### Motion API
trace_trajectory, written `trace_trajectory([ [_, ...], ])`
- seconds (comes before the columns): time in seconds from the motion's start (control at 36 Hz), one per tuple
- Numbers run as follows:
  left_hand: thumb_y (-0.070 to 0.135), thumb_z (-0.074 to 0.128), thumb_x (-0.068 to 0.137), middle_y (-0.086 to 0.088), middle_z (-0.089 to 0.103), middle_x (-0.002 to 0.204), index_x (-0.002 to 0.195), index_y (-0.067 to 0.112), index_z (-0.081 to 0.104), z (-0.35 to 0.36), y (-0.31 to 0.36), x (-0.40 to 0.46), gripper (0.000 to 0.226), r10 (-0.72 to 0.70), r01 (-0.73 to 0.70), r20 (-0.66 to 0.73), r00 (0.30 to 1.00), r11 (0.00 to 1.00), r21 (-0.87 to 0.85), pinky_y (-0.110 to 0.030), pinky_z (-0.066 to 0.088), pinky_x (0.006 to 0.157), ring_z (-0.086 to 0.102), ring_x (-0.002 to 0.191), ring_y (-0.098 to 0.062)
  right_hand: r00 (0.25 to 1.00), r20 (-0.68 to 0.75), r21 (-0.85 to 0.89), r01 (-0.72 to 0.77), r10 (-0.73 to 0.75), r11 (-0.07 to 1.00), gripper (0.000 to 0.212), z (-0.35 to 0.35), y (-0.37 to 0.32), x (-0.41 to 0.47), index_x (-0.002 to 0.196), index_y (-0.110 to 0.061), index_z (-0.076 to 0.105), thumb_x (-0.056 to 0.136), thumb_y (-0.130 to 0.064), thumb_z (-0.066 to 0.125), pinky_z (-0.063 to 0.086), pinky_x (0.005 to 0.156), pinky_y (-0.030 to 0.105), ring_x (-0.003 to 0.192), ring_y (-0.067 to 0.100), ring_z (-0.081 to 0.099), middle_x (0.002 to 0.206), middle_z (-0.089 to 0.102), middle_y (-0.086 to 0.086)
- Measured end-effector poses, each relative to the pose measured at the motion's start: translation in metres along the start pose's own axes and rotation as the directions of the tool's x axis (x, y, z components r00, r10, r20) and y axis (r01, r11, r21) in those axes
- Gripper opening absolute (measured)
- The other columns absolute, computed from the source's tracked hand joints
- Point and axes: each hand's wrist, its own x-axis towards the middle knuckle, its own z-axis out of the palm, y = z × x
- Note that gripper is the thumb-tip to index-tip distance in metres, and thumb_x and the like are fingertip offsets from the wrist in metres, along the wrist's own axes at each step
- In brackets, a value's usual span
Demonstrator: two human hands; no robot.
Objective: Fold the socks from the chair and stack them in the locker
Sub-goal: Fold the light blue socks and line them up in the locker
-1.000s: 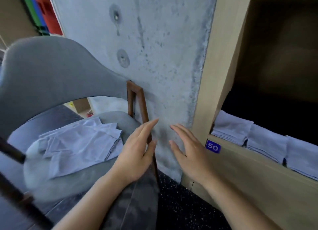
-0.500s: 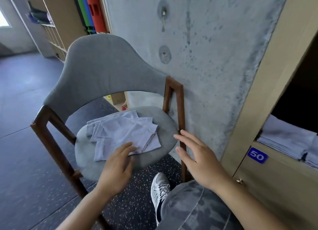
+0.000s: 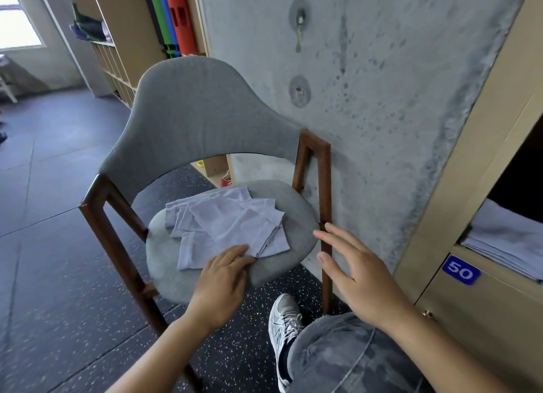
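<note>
Head view: grey chair [image 3: 205,113] beside the locker [image 3: 482,163], where folded socks [image 3: 505,240] lie. Loose pale socks [image 3: 229,225] cover the seat. Left hand [image 3: 220,284] rests flat-fingered on their near edge; right hand [image 3: 361,275] hovers spread, holding nothing.

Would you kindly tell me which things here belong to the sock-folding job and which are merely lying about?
Job: pale lilac socks on grey upholstered chair; folded lilac socks in beige locker; left hand; right hand.
Lying about: coloured rolled mats; grey sneaker.
</note>
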Motion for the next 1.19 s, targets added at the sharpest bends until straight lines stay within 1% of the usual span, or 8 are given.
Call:
trace_trajectory([
  [0.14, 0.036, 0.037, 0.098, 0.017, 0.045, 0.154, 0.138, 0.033, 0.059, -0.001, 0.005, 0.009, 0.046, -0.04, 0.039, -0.009, 0.999, 0.997, -0.067, -0.027, 0.023, 0.118, 0.039, 0.142, -0.009, 1.0, 0.001, 0.002, -0.002, 0.002, 1.0, 0.05, -0.003, 0.001, -0.002, 0.148, -0.046, 0.046, 0.1, -0.059, 0.042, 0.015, 0.1, -0.004, 0.138, -0.02, 0.023, 0.157, 0.026, -0.035],
  [0.28, 0.03, 0.045, 0.103, 0.016, 0.052, 0.148, 0.134, 0.034, 0.061, -0.002, 0.005, 0.012, 0.035, -0.049, 0.045, -0.03, 0.998, 0.99, -0.133, -0.032, 0.029, 0.118, 0.044, 0.139, -0.009, 1.0, -0.01, -0.005, -0.007, 0.007, 1.0, 0.051, -0.008, 0.004, -0.006, 0.148, -0.047, 0.045, 0.099, -0.061, 0.04, 0.017, 0.107, 0.007, 0.141, -0.018, 0.024, 0.158, 0.026, -0.035],
  [0.42, 0.038, 0.04, 0.097, 0.015, 0.061, 0.138, 0.133, 0.032, 0.064, -0.008, 0.006, 0.013, 0.043, -0.055, 0.047, -0.034, 0.998, 0.978, -0.203, -0.036, 0.038, 0.116, 0.053, 0.131, -0.009, 1.0, -0.026, 0.003, -0.007, 0.008, 1.0, 0.055, -0.013, 0.004, -0.009, 0.146, -0.048, 0.047, 0.095, -0.066, 0.037, 0.016, 0.104, 0.001, 0.135, -0.026, 0.023, 0.156, 0.028, -0.035],
  [0.56, 0.037, 0.044, 0.102, 0.013, 0.055, 0.146, 0.135, 0.03, 0.064, -0.006, 0.002, 0.017, 0.039, -0.056, 0.06, 0.04, 0.998, 0.993, -0.104, -0.034, 0.033, 0.118, 0.047, 0.138, -0.011, 0.999, -0.031, -0.006, -0.007, 0.007, 1.0, 0.051, -0.016, 0.003, -0.012, 0.146, -0.048, 0.046, 0.098, -0.063, 0.039, 0.014, 0.104, -0.001, 0.131, -0.031, 0.019, 0.155, 0.027, -0.036],
  [0.75, 0.042, 0.039, 0.097, 0.008, 0.061, 0.142, 0.131, 0.026, 0.067, -0.023, 0.015, 0.026, 0.048, -0.052, 0.045, -0.037, 0.998, 0.986, -0.161, -0.04, 0.039, 0.116, 0.052, 0.135, -0.014, 0.999, -0.035, -0.034, -0.025, 0.024, 0.999, 0.058, -0.024, 0.003, -0.018, 0.148, -0.048, 0.044, 0.096, -0.069, 0.032, 0.024, 0.12, 0.023, 0.143, -0.015, 0.025, 0.158, 0.025, -0.034],
  [0.92, 0.036, 0.043, 0.099, 0.009, 0.064, 0.135, 0.129, 0.019, 0.07, -0.049, 0.05, 0.038, 0.044, 0.063, -0.086, -0.119, 0.991, 0.977, -0.193, -0.027, 0.042, 0.104, 0.058, 0.127, -0.014, 0.996, -0.079, -0.02, -0.041, 0.039, 0.999, 0.055, -0.038, 0.006, -0.022, 0.147, -0.049, 0.044, 0.096, -0.067, 0.033, 0.022, 0.117, 0.018, 0.143, -0.015, 0.024, 0.157, 0.026, -0.034],
  [1.03, 0.022, 0.053, 0.105, 0.023, 0.056, 0.131, 0.13, 0.025, 0.069, -0.063, 0.077, 0.049, 0.029, 0.149, -0.192, -0.181, 0.972, 0.951, -0.244, -0.008, 0.036, 0.102, 0.05, 0.123, 0.005, 0.99, -0.134, -0.026, -0.05, 0.046, 0.998, 0.052, -0.053, 0.006, -0.025, 0.149, -0.047, 0.044, 0.1, -0.061, 0.038, 0.021, 0.118, 0.019, 0.144, -0.014, 0.023, 0.157, 0.029, -0.032],
  [1.19, 0.027, 0.049, 0.105, 0.026, 0.057, 0.135, 0.133, 0.034, 0.065, -0.081, 0.129, 0.063, 0.032, 0.227, -0.279, -0.185, 0.956, 0.897, -0.342, -0.001, 0.031, 0.099, 0.048, 0.121, 0.012, 0.969, -0.231, 0.002, -0.085, 0.083, 0.996, 0.049, -0.087, 0.002, -0.041, 0.149, -0.048, 0.042, 0.101, -0.059, 0.041, 0.017, 0.115, 0.015, 0.142, -0.018, 0.022, 0.156, 0.029, -0.033],
])
